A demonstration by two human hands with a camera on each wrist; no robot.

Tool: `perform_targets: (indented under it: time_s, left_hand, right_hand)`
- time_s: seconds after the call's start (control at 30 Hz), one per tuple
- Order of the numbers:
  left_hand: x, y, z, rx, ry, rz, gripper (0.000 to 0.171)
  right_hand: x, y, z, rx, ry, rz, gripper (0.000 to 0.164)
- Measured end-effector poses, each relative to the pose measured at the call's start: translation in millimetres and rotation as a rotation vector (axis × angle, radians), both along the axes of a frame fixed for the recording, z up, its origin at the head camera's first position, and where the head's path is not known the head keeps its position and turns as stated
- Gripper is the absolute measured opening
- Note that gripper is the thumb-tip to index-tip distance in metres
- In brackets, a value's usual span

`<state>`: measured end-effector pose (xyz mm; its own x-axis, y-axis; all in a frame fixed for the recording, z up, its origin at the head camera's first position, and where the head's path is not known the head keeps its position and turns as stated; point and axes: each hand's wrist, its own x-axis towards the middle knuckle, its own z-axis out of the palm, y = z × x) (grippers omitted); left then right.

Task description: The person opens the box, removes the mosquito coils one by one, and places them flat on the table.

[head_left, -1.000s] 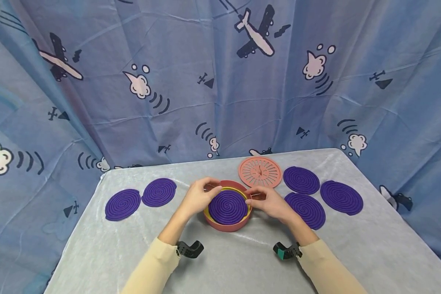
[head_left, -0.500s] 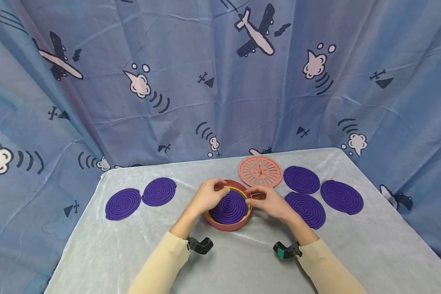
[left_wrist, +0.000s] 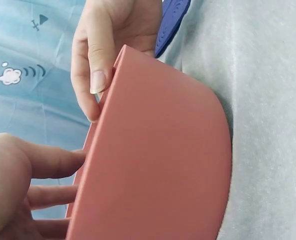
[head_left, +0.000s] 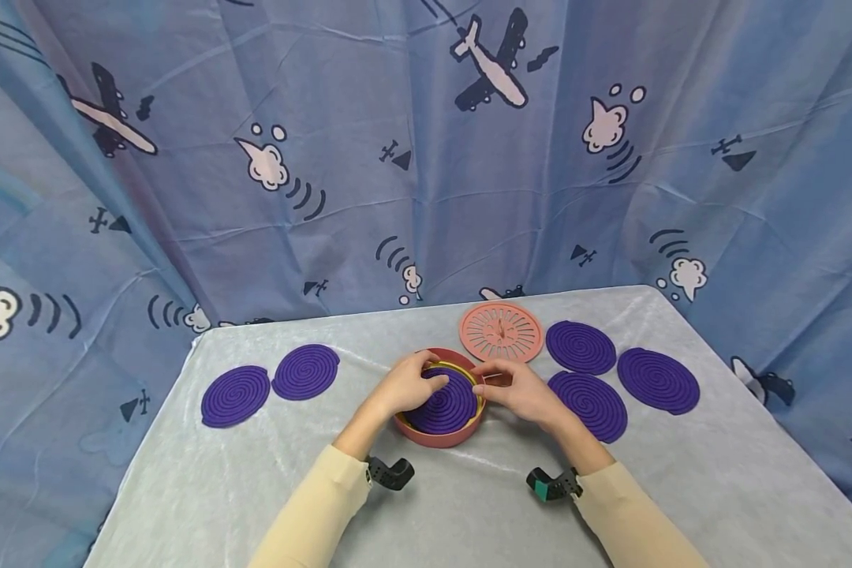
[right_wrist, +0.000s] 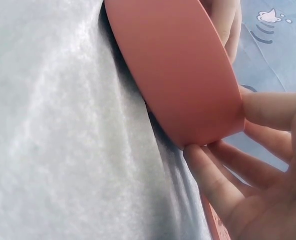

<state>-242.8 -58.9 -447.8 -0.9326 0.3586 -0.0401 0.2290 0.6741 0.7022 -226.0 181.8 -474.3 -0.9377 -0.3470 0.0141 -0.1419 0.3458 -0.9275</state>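
Note:
A round coral mosquito coil box [head_left: 436, 440] stands on the table between my hands. Inside it lies a purple mosquito coil [head_left: 446, 412], with a thin yellow ring [head_left: 479, 409] around it. My left hand [head_left: 401, 385] reaches over the left rim, its thumb over the coil and its fingers near the far edge; the left wrist view hides the tips behind the box wall. With the thumb at the rim and the fingers against the outer wall, my right hand [head_left: 525, 392] grips the box from the right, as the right wrist view shows.
A coral slotted lid [head_left: 500, 351] lies behind the box. Two purple coils lie to the left, the outer coil [head_left: 236, 396] and the inner coil [head_left: 305, 371]. Three more lie right: a back coil [head_left: 581, 347], a front coil [head_left: 588, 408] and an outer coil [head_left: 658, 381].
My left hand has moved from the box's left rim rightward over the coil, and its thumb has come a little nearer. My right hand and the box have stayed in place.

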Motion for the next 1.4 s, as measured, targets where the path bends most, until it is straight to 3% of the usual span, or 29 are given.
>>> perform_targets:
  time_s: [0.43,0.77,1.0,1.4]
  left_hand:
    - [4.0,2.0,0.4,-0.024,-0.003,0.051,0.043]
    - [8.1,5.2,-1.8,-0.036,-0.009,0.037,0.054]
    - [7.8,4.9,-1.3,-0.044,-0.015,0.030,0.050]
    - [9.0,6.3,-2.5,-0.074,0.052,0.056,0.040]
  right_hand:
    - [-0.1,-0.6,-1.4,0.009,0.006,-0.001,0.038]
    - [1.1,-0.4,-0.2,0.018,0.004,-0.004,0.037]
    - [0.7,-0.2,-0.1,0.025,0.004,-0.003,0.037]
    - [1.1,-1.0,1.8,0.014,0.001,0.008,0.038]
